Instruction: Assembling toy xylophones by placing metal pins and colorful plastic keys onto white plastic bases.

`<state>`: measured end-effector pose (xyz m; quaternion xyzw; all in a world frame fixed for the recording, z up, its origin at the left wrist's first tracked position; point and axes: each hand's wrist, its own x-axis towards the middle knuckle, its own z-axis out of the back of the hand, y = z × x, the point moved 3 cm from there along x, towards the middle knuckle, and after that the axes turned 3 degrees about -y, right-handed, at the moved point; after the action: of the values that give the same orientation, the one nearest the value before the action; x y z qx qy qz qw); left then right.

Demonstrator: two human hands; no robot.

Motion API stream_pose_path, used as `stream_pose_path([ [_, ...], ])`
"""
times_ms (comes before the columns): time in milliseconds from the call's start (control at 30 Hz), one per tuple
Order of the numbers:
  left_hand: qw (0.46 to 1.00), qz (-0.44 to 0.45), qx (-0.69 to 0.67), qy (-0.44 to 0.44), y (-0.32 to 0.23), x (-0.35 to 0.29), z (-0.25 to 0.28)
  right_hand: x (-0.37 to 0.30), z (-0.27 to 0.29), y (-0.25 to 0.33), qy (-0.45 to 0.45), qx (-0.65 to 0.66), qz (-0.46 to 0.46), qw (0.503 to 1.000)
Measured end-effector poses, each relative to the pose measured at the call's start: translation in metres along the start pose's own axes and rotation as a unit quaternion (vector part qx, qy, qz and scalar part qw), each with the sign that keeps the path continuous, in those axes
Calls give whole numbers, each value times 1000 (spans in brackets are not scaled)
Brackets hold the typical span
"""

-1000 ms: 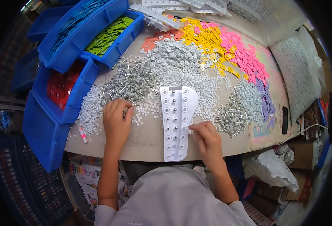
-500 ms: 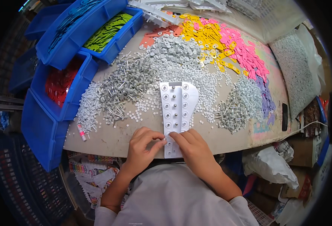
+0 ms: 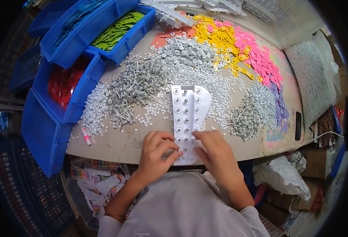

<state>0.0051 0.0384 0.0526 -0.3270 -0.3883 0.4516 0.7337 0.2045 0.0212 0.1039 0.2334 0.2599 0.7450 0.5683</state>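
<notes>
A white plastic fixture lies upright before me at the table's near edge. Its two outer rows hold round white sockets or rings, and small round metal tips stand along its middle channel. At its lower left side, the thumb and forefinger of my left hand are pinched together by the left row; a tiny metal bit shows at the fingertips, too small to name. Over the lower right edge hovers my right hand, smeared by motion, thumb and forefinger apart with nothing visible between them.
Metal pins, white discs and white studs lie heaped beyond the fixture. Yellow, pink and purple tags spread right. Blue bins stand left; a pellet-filled bag stands far right.
My right hand has drawn back to the right off the fixture and its fingers have parted. More metal tips now show in the lower middle channel. My left hand stays pinched beside the left row.
</notes>
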Motion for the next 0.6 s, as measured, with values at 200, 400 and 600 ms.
stream_pose_path([
  [200, 997, -41, 35, 52, -1, -4, -14, 2, 1, -17, -69, -9, 28, 997],
  [400, 995, -63, 50, 67, -4, -4, -16, -1, -7, -24, -56, -11, 13, 998],
  [600, 994, -71, 53, 63, -6, -5, -15, 0, -8, -24, -61, -7, 8, 998],
])
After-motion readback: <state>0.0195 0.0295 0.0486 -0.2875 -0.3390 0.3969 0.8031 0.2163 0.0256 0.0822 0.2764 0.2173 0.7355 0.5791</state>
